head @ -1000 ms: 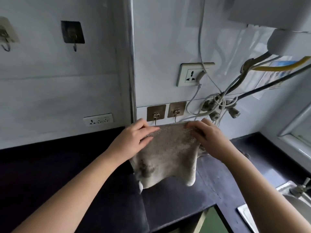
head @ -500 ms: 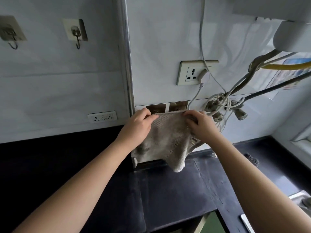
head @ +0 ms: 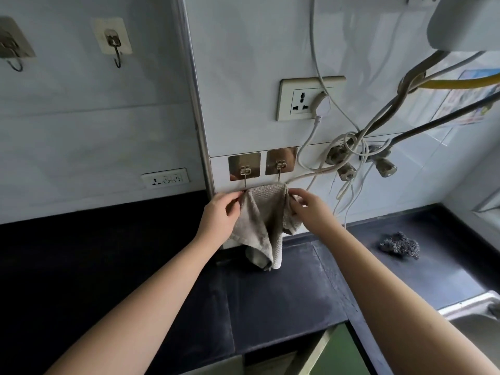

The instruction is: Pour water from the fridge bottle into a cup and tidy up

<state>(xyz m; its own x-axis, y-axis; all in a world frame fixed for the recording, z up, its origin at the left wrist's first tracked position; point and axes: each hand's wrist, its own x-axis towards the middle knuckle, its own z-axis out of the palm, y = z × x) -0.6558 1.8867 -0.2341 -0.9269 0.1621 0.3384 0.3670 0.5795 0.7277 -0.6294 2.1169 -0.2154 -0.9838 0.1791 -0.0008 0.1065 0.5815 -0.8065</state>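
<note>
Both hands pinched beige cloth (head: 261,220) by top corners — left hand (head: 220,215) on left edge, right hand (head: 311,208) on right. Cloth hung against wall, lower end over black countertop (head: 284,293). Steel scrubber (head: 400,244) lay to right. Behind — two brass adhesive hooks (head: 244,167), just above cloth's top edge; wall socket (head: 300,100) higher.

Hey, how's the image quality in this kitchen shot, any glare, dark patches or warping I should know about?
Head view: wide-angle warping bends the metal wall corner strip; the two shiny brass hook plates catch glare; the black stone counter is underexposed, detail lost on its left part; the beige woven cloth and both hands, left hand and right hand, are fairly sharp and evenly lit.
</note>
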